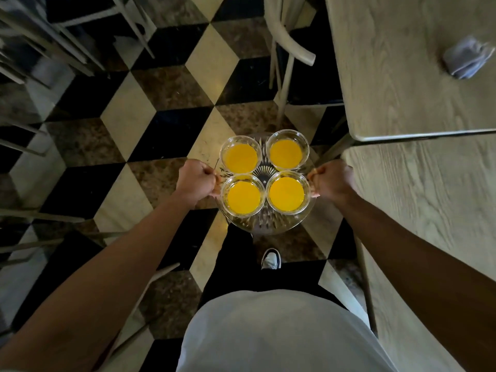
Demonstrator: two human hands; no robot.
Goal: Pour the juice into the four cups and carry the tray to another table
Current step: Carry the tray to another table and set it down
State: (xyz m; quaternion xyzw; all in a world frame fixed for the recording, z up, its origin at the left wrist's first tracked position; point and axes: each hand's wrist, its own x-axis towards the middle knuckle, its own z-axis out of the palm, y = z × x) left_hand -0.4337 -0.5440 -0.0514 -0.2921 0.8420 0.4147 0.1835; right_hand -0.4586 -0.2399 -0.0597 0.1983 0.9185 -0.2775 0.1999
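As carried: four juice-filled cups (264, 175).

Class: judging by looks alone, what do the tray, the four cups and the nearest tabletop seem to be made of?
Tray: probably clear cut glass or plastic; floor shows through its ribbed pattern.
Cups: clear glass or plastic; transparent rims around orange juice.
Tabletop: pale matte wood, or wood-look laminate; printed-looking grain.

The tray (264, 224) hangs above the floor (171, 76), with four cups (240, 157) standing on it in two rows of two, rims touching. The left hand (197, 181) grips the tray's left edge, the right hand (331, 182) its right edge. A table (402, 76) lies right of the tray, a cloth (465, 59) on its far part, and a chair (287, 49) stands beyond the tray.
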